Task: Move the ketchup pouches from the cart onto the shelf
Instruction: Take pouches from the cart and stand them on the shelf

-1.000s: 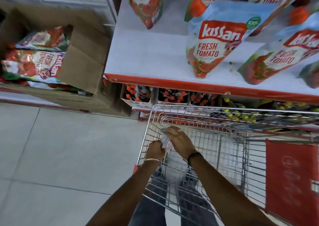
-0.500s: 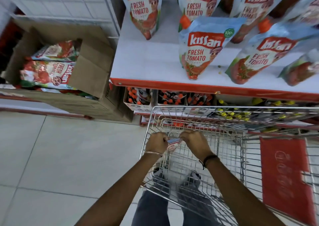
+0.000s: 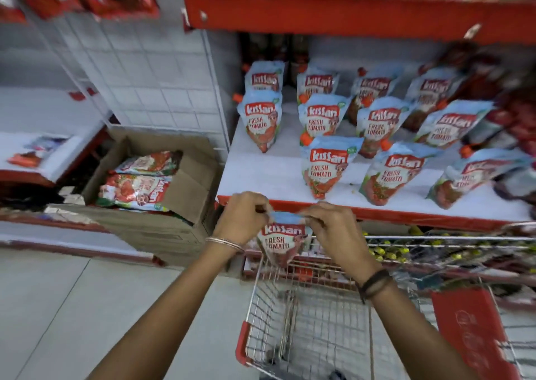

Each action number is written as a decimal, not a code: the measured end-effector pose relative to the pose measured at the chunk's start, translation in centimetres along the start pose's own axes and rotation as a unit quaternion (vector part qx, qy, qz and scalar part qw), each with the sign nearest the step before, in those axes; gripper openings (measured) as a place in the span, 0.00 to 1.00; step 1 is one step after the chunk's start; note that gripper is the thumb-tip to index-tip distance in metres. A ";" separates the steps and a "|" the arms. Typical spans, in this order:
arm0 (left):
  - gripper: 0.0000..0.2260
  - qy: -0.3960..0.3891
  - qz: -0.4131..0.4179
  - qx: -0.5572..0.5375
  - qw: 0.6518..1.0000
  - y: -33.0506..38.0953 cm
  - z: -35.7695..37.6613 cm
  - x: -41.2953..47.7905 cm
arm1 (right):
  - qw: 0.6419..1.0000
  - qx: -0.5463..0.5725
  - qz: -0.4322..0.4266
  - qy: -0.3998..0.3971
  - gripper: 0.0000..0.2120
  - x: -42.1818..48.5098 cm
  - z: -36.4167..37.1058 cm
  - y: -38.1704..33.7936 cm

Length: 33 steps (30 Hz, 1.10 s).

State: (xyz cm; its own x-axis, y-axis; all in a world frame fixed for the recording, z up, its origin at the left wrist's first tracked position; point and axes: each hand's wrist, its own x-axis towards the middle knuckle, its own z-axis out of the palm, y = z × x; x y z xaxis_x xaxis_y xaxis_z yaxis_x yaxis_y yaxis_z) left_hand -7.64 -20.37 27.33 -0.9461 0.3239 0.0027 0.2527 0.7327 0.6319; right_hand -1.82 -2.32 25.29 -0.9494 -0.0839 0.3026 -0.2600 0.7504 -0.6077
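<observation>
Held item: one Kissan ketchup pouch (image 3: 282, 242), centre of frame, hanging upright above the wire cart (image 3: 307, 321) and just below the shelf (image 3: 261, 173) edge. Left hand (image 3: 242, 220) pinches its top left corner; right hand (image 3: 333, 228) pinches its top right corner, fingers closed on the seal. Shelf stock: rows of matching pouches (image 3: 326, 165), upper right. Left of frame: open cardboard box (image 3: 185, 188) holding more pouches.

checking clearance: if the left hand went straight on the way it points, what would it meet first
Probably the red front edge of the shelf, just beyond the left hand holding the ketchup pouch; depth is unclear.
</observation>
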 end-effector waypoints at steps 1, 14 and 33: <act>0.03 0.013 0.010 0.004 1.000 0.6 -1.5 0.3 | 1.000 -0.003 -0.011 0.006 0.06 1.1 -0.8 -0.9; 0.02 0.123 0.045 0.025 0.991 0.5 -8.5 8.1 | 0.996 -0.059 -0.047 0.039 0.07 13.3 -1.5 -3.8; 0.04 0.060 0.021 0.069 0.996 -2.3 -6.5 13.6 | 0.995 -0.096 0.009 -0.033 0.07 17.0 1.1 -1.6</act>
State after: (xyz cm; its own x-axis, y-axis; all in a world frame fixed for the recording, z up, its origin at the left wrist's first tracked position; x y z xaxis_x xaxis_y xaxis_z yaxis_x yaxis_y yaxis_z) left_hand -22.40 -21.55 30.97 -0.9494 0.2881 0.1249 0.3101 0.7978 0.5171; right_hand -17.73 -5.66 30.59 -0.9647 -0.1077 0.2404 -0.2106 0.8634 -0.4585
